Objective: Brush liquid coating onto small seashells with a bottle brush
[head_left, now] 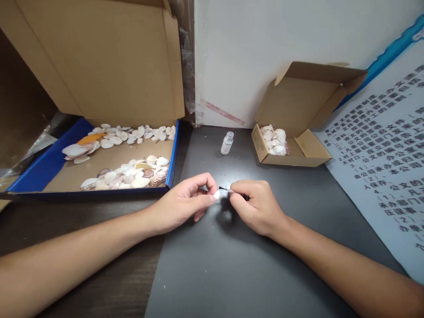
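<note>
Between thumb and index finger, my left hand (188, 198) pinches a small white shell (217, 194) above the dark grey mat. My right hand (260, 205) is closed around a thin brush (225, 189) with a dark tip, which points left toward the shell. Whether the tip touches the shell, I cannot tell; most of the brush's handle is hidden in my fingers. Behind my hands stands a small uncapped glass bottle (227, 144), upright, with a white label and whitish contents.
On the left, an open blue-edged cardboard box (62, 179) holds many shells in two groups. A smaller open cardboard box (300, 158) at the back right contains white shells. A printed sheet (374, 163) lies along the right side. A white panel (251, 57) rises behind the grey mat (205, 274).
</note>
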Tool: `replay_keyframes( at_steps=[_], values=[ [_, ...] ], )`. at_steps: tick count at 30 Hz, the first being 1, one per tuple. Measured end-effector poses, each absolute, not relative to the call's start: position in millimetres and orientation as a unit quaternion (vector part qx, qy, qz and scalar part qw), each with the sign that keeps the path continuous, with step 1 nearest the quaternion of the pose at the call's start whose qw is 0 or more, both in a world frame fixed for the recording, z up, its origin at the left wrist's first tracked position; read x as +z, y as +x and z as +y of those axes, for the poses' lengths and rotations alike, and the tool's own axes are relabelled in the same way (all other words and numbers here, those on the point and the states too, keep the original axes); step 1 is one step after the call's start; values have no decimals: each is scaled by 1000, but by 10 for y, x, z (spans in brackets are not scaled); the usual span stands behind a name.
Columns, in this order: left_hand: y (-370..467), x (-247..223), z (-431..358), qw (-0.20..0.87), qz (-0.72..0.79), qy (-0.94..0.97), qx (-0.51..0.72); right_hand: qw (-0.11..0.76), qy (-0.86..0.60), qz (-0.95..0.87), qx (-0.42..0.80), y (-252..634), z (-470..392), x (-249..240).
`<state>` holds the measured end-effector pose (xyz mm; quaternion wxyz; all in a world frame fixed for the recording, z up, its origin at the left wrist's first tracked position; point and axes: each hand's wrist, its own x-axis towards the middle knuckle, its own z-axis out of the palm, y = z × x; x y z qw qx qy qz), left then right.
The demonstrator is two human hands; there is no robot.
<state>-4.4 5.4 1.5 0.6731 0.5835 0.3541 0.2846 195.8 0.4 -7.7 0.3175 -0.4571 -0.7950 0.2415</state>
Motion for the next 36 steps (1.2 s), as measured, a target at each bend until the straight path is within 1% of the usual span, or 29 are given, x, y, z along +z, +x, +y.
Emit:
replay_keyframes(
  at_steps=[4, 6, 11, 16, 20, 23, 27, 31, 33, 36],
  values=[
    [-47, 21, 55, 674, 358, 581, 283, 338, -406, -813, 244, 1969, -19, -61],
    [-50, 17, 56, 675, 358, 581, 281, 335, -379, -825, 252, 1966, -34, -55],
    [-56, 13, 58, 676, 358, 580, 280, 297, -414, -819, 264, 1955, -29, -58],
    [-50, 5, 57, 682, 355, 572, 286, 302, -437, -801, 277, 1970, -5, -73],
    [-52, -19, 63, 692, 353, 554, 298, 322, -405, -811, 274, 1979, -13, -73],
    [-59, -34, 69, 700, 347, 545, 305, 315, -365, -835, 265, 1971, -26, -67],
    [-65, -45, 71, 710, 341, 534, 306, 303, -391, -833, 249, 1953, -24, -60],
    [-66, -50, 69, 720, 339, 522, 307, 317, -430, -805, 257, 1955, -15, -56],
    [-65, -47, 70, 723, 339, 515, 310, 320, -422, -807, 260, 1964, -18, -57],
    [-64, -35, 70, 724, 339, 513, 314, 310, -370, -835, 264, 1975, -32, -62]
  ],
)
